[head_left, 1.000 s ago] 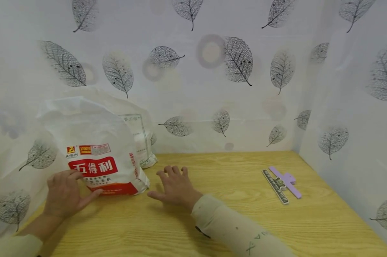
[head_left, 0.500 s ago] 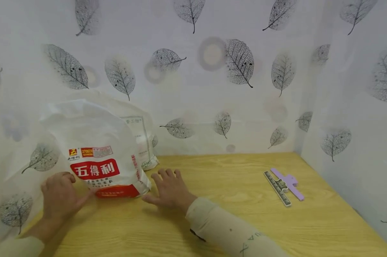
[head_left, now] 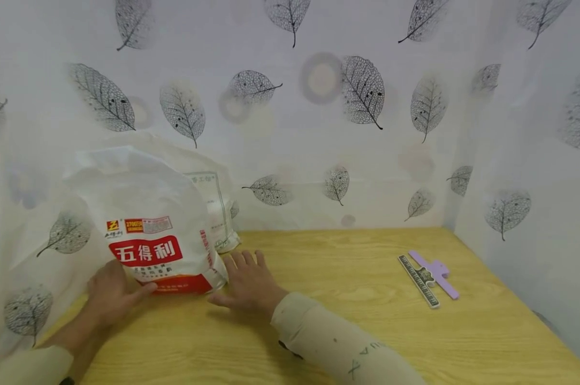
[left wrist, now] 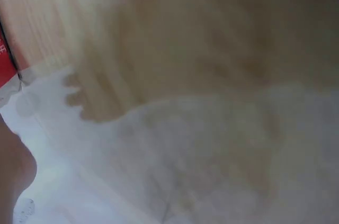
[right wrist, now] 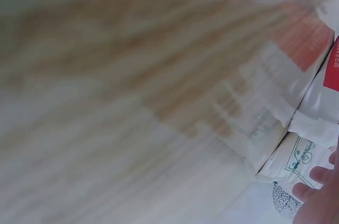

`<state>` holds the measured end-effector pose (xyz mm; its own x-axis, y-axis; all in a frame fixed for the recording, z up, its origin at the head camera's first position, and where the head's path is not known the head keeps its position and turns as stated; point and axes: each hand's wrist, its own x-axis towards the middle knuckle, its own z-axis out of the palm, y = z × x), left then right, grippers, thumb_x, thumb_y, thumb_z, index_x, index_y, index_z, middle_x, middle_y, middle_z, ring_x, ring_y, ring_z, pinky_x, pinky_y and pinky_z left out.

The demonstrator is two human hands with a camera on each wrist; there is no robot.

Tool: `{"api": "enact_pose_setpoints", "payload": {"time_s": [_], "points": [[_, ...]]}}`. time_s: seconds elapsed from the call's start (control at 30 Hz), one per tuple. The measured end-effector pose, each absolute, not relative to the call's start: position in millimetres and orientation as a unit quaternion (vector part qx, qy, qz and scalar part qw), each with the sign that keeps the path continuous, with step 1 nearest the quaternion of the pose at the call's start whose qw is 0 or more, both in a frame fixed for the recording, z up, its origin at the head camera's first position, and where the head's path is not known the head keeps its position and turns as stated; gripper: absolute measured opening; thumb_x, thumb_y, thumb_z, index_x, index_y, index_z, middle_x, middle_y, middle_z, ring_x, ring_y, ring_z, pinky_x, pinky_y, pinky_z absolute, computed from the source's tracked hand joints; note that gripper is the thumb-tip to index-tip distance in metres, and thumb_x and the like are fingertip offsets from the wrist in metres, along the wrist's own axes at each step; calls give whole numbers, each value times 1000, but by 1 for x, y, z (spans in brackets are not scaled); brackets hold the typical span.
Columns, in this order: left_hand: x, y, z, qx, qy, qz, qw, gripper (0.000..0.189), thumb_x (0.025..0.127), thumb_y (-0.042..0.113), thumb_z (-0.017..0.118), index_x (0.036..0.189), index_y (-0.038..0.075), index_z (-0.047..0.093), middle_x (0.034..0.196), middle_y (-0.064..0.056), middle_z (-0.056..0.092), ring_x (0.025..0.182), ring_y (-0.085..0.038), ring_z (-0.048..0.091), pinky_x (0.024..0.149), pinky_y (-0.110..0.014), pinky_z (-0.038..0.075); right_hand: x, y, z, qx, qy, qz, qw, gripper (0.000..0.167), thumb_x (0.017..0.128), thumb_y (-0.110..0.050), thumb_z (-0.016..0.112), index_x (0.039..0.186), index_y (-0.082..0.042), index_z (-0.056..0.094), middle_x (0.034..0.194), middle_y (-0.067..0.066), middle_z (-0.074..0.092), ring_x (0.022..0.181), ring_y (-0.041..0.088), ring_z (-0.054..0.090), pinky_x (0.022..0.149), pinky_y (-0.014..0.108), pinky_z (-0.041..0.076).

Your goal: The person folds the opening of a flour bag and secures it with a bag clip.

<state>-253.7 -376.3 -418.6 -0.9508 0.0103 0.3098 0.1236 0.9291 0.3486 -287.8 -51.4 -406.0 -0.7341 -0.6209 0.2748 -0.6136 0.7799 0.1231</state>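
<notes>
A white flour bag [head_left: 145,192] with red labels and Chinese lettering stands upright at the left of the table. At its lower left corner is my left hand [head_left: 111,294], its thumb stretched along the bottom front edge and its other fingers partly out of sight at the bag's side. My right hand [head_left: 251,283] is spread palm down beside the lower right corner, fingers pointing forward. Whether it touches the bag I cannot tell. In the right wrist view, fingertips of the right hand [right wrist: 318,192] show at the edge.
Behind the flour bag stands a second white bag [head_left: 218,208] with a green printed frame. A purple clip [head_left: 433,274] with a black-and-white strip lies at the right of the wooden table [head_left: 348,331]. Leaf-patterned sheeting [head_left: 290,144] closes off the back and sides.
My left hand drew back slightly, then came in to the flour bag's lower left corner. The right hand has shifted left, closer to the bag. The bags and clip stay put.
</notes>
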Motion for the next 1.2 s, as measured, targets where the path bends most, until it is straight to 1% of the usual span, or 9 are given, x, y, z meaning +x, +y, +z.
{"api": "enact_pose_setpoints", "payload": {"time_s": [0.17, 0.23, 0.33, 0.47, 0.6, 0.73, 0.83, 0.97, 1.2], "points": [[-261, -376, -419, -79, -960, -222, 153, 83, 86, 55, 72, 140, 2, 37, 134, -26, 51, 124, -47, 43, 88, -70, 30, -291, -54, -409, 336, -931, 16, 141, 97, 88, -84, 32, 155, -15, 32, 156, 4, 40, 139, 26, 41, 113, 55, 30], [-262, -376, -418, -79, -959, -223, 154, 82, 85, 55, 73, 139, 5, 38, 133, -24, 54, 124, -47, 45, 87, -70, 30, -292, -54, -410, 335, -932, 22, 135, 97, 88, -84, 28, 156, -15, 31, 157, 4, 39, 141, 26, 40, 113, 57, 29], [-263, -376, -417, -79, -962, -217, 144, 84, 84, 57, 73, 141, 6, 37, 136, -25, 51, 126, -50, 41, 88, -73, 26, -293, -56, -408, 329, -935, 18, 134, 97, 88, -86, 25, 156, -17, 30, 156, 2, 39, 140, 24, 39, 113, 56, 29], [-263, -377, -419, -78, -968, -201, 125, 90, 83, 60, 71, 145, 6, 32, 143, -27, 42, 129, -55, 33, 89, -76, 22, -294, -59, -406, 336, -933, 20, 124, 95, 88, -85, 24, 156, -18, 31, 156, 2, 38, 140, 24, 38, 113, 55, 29], [-261, -381, -421, -74, -969, -206, 110, 92, 86, 57, 70, 148, 3, 28, 145, -32, 37, 129, -59, 31, 90, -77, 22, -295, -63, -406, 347, -931, 17, 111, 96, 89, -85, 21, 156, -16, 30, 158, 3, 36, 142, 24, 36, 113, 55, 28], [-262, -383, -421, -70, -967, -223, 98, 94, 89, 54, 68, 151, 0, 23, 148, -36, 32, 131, -62, 28, 92, -81, 20, -297, -67, -407, 339, -933, 1, 120, 95, 88, -85, 21, 151, -15, 38, 153, 0, 40, 137, 21, 39, 111, 51, 30], [-263, -381, -420, -71, -966, -231, 95, 94, 89, 53, 69, 151, 0, 24, 147, -35, 34, 132, -61, 30, 93, -81, 22, -298, -70, -407, 334, -935, -8, 123, 93, 88, -85, 25, 146, -15, 42, 148, -1, 44, 133, 20, 41, 109, 50, 32], [-261, -380, -420, -71, -964, -239, 97, 89, 89, 50, 69, 149, -2, 28, 144, -34, 38, 130, -58, 33, 93, -79, 25, -299, -73, -408, 330, -937, -7, 118, 96, 86, -86, 29, 147, -12, 40, 144, 0, 46, 133, 20, 41, 109, 50, 33], [-259, -377, -417, -80, -960, -246, 105, 85, 87, 49, 72, 144, -1, 34, 138, -30, 44, 128, -52, 38, 94, -76, 31, -300, -76, -410, 299, -947, -6, 120, 90, 87, -86, 22, 133, -14, 47, 131, -2, 50, 125, 20, 44, 104, 47, 35]]}}
